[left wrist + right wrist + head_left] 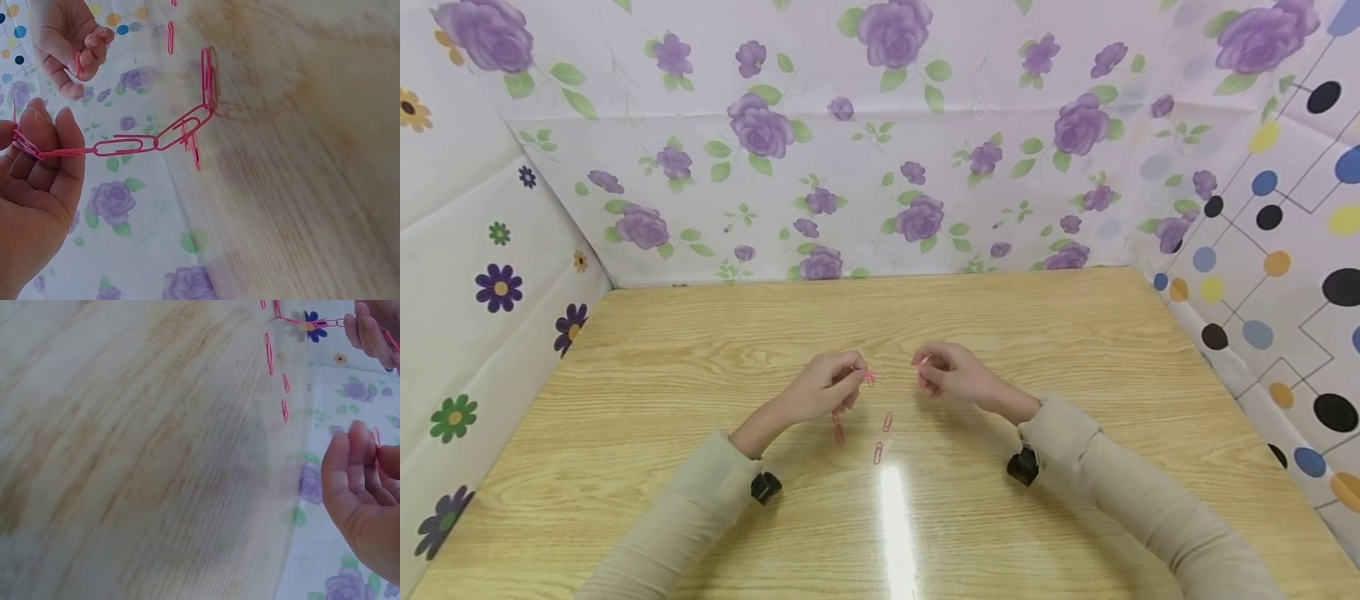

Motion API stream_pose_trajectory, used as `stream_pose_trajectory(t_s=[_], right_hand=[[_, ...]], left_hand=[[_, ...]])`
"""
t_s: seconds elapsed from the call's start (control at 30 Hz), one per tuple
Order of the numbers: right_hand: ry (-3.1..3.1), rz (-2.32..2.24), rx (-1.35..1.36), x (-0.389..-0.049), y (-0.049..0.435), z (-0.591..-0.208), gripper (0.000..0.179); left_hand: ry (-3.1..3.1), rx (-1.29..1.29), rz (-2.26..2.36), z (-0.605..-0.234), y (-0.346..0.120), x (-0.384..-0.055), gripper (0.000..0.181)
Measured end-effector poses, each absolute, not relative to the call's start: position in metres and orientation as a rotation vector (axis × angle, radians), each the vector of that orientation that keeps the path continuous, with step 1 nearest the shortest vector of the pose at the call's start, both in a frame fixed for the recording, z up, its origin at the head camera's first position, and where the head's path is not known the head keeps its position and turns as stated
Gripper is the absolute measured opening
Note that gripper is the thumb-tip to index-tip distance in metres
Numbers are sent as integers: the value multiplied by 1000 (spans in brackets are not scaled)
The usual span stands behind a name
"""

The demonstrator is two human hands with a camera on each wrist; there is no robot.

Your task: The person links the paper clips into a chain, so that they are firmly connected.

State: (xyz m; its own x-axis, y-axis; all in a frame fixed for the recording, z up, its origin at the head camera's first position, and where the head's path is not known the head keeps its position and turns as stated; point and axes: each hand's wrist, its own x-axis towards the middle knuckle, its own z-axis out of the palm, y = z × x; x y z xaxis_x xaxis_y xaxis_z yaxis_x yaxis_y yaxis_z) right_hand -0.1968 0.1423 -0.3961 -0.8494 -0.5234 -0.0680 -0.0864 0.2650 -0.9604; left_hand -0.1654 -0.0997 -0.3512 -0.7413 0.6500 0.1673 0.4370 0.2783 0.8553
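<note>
My left hand point(825, 388) pinches one end of a chain of pink paper clips between thumb and fingers. In the left wrist view the linked chain point(119, 147) runs across the fingers and hangs down, its last clip point(205, 78) close over the tabletop. To the right, apart from it, my right hand point(957, 375) pinches a single pink paper clip point(377, 440) at the fingertips. Two loose paper clips, a farther one point(887, 422) and a nearer one point(877, 452), lie on the table between and below the hands.
The wood-grain table point(700, 325) is bounded by a purple-flowered sheet point(850, 192) at the back. A flowered sheet point(467, 350) stands at the left and a dotted one point(1247, 250) at the right. A bright light reflection point(895, 517) shows on the near tabletop.
</note>
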Motion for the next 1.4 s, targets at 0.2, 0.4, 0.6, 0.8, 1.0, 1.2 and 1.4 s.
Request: stream_pose_trajectory(t_s=[0.2,0.4,0.6,0.8,1.0,1.2,1.4], right_hand=[[2286,-1618,-585,-193,144,-392,13],[2337,-1581,-622,-191,147,-387,15],[2426,-1503,-709,-191,150,-390,14],[2411,-1515,-733,-190,154,-390,9],[2439,-1478,-714,-189,156,-388,17],[2429,-1513,-686,-191,156,-385,16],[2421,-1515,-769,-191,152,-382,16]], left_hand=[[2333,1027,1440,-351,-99,-165,18],[2337,1034,1432,-352,-100,-165,18],[2333,1053,1429,-351,-100,-165,18],[2333,1047,1425,-351,-101,-165,18],[2342,1053,1426,-352,-100,-166,18],[2345,1085,1408,-352,-99,-167,18],[2358,1109,1382,-350,-96,-169,18]])
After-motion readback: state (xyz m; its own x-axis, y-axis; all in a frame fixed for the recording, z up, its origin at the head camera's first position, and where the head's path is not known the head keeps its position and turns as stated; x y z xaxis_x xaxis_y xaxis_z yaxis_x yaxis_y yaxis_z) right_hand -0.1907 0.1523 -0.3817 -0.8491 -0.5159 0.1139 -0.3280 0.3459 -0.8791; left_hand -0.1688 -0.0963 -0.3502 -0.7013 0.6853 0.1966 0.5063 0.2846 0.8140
